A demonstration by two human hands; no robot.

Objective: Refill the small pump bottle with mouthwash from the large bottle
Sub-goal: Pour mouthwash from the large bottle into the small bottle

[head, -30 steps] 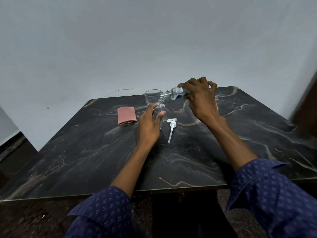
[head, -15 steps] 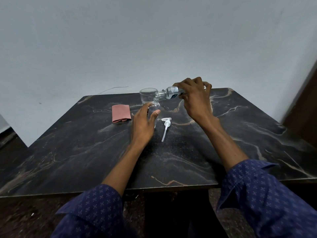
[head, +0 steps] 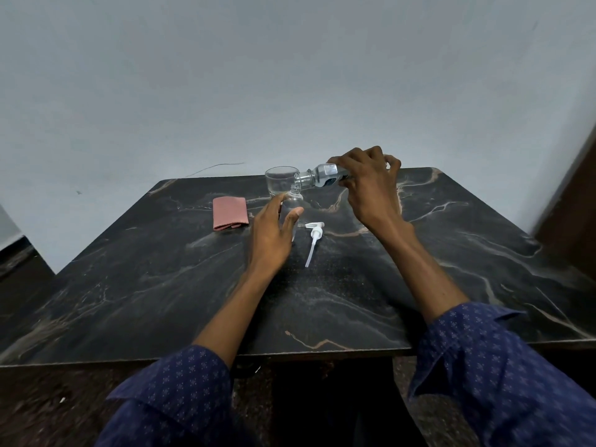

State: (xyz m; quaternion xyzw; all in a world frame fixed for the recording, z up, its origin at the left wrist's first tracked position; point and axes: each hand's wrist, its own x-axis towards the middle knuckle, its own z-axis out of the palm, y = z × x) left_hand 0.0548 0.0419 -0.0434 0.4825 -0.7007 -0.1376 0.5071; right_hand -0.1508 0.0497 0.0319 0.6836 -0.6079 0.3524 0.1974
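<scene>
The right hand (head: 371,188) curls its fingers over the big bottle (head: 322,175), gripping its body from above and holding it tipped almost level, neck pointing left; the mouth of that neck sits right over the open top of the small bottle (head: 292,204), touching it or very nearly, though whether liquid runs between them is too fine to tell; the small bottle stands upright on the table (head: 161,285), clear and hard to read against the dark stone; the left hand (head: 271,233) wraps around its near side, thumb on the right, fingers on the left, loosely curved round the body, holding it steady; just right of that hand the white pump (head: 313,238) lies flat on the table, head at the far end, tube pointing near, apart from both bottles; a clear glass (head: 280,182) stands upright just behind the small bottle, at the far side; left of the left hand, a little way off, lies a folded pink cloth (head: 230,213); both forearms reach in from the near edge, dark blue patterned sleeves (head: 503,366) pushed back from the wrists; a pale wall (head: 290,75) rises behind the table.
</scene>
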